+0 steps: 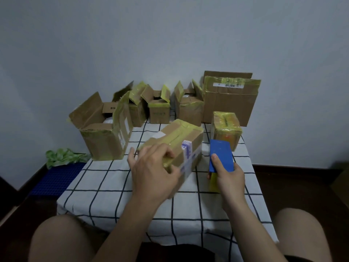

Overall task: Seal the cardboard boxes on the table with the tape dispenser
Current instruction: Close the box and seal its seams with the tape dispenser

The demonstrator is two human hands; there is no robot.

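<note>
A closed cardboard box [181, 140] with yellowish tape along its top seam lies tilted in the middle of the table. My left hand [153, 171] grips its near end, fingers curled over the taped edge. My right hand [229, 176] holds a blue tape dispenser [221, 155] just right of that box, thumb on its flat blue top; a yellow tape roll [214, 181] shows under it. A small sealed box [225, 129] stands behind the dispenser.
Several open boxes line the back of the checked tablecloth [105, 178]: a large one [105, 129] at left, three small ones [159, 110], and a tall one [229, 103] at right against the wall. Green plastic [62, 156] and a blue mat [56, 178] lie on the floor left. My knees border the table's near edge.
</note>
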